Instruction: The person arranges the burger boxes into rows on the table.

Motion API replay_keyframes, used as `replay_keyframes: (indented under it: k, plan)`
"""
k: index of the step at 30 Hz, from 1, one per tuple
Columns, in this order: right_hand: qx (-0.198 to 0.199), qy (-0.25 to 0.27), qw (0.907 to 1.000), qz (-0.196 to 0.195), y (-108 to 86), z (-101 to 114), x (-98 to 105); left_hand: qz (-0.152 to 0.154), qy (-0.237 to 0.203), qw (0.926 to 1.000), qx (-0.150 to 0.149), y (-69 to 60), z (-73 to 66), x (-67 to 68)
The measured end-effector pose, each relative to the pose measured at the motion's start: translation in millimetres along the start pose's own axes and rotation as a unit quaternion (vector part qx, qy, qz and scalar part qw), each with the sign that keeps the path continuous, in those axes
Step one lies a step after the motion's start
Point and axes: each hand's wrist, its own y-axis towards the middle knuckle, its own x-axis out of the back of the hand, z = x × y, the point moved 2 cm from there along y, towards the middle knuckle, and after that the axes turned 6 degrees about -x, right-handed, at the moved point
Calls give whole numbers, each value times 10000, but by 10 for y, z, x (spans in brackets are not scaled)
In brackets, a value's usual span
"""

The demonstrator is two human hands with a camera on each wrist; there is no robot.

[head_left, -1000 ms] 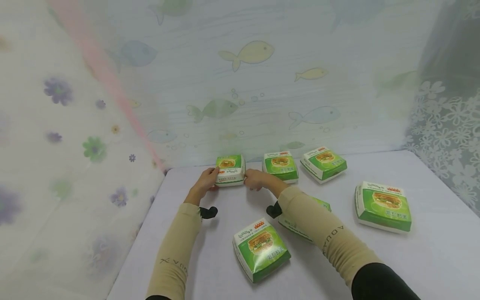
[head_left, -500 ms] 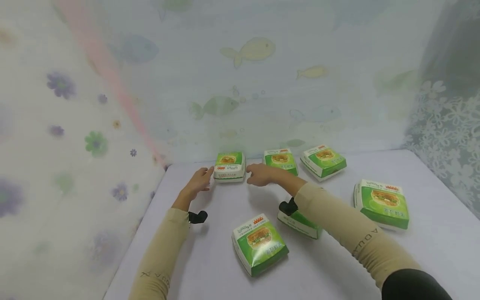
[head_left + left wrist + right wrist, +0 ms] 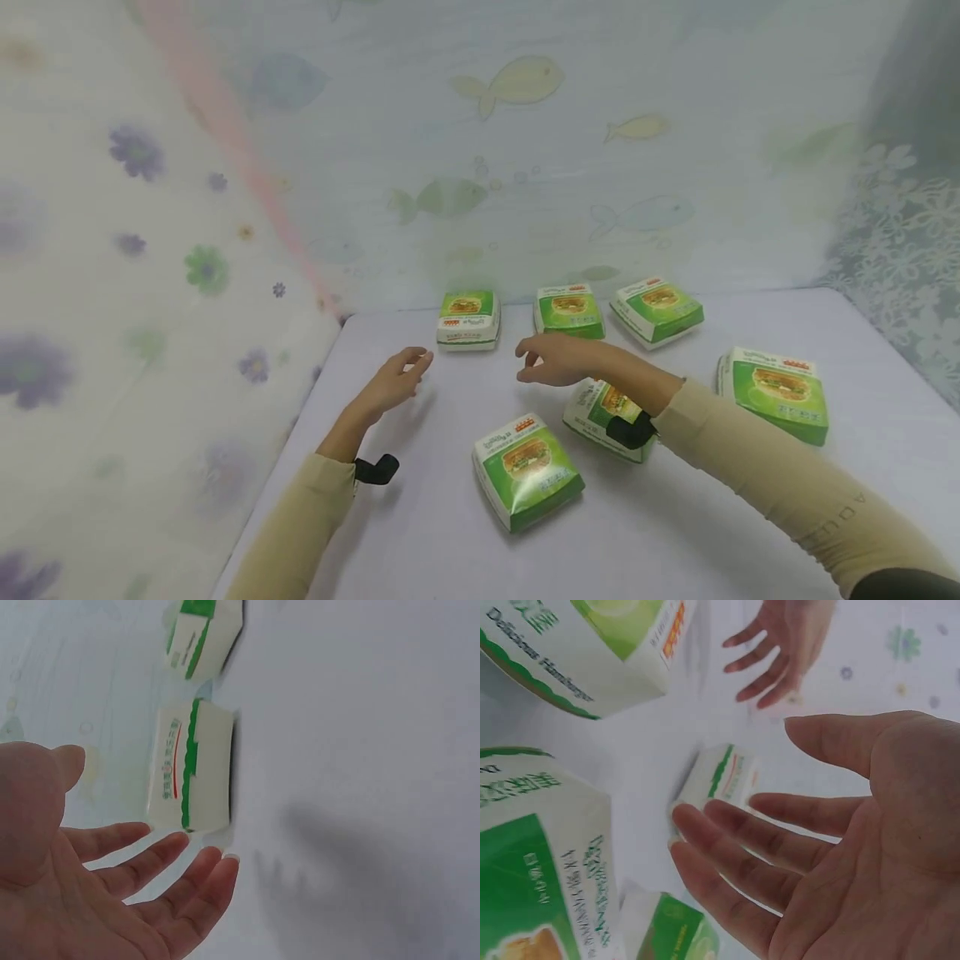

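Nearest to both hands is a green-and-white hamburger box (image 3: pixel 468 323) at the back left of the table, flat and apart from them. My left hand (image 3: pixel 393 382) hovers in front and to the left of it, holding nothing. The left wrist view shows loosely spread fingers (image 3: pixel 196 900) and the box (image 3: pixel 210 769) beyond them. To the right, my right hand (image 3: pixel 562 360) hangs above the table with nothing in it, in front of another hamburger box (image 3: pixel 568 308). Under my right wrist lies one more hamburger box (image 3: pixel 592 421), partly hidden by the arm.
A hamburger box (image 3: pixel 657 310) stands turned at the back right, another (image 3: pixel 780 396) at the right, and one (image 3: pixel 527 475) lies askew in front. The white table (image 3: pixel 420 533) meets a fish-print curtain (image 3: pixel 510 225) behind and a flower-print one (image 3: pixel 150 358) on the left.
Both hands have let go of the back-left hamburger box and drawn apart toward me, the left leftward and the right rightward. The box stays at the back edge.
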Motion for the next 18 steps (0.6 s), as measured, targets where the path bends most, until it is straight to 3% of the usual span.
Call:
replay_keyframes:
  k: [9,18]
  plan:
    - [156,208,9996,60,-281,-59,-92,460,-81,9985,-269,-185,-115,-210]
    - [194,521,9981,258,-395,-57,-200,1121,-83,9918,-615,-281,-242,-422]
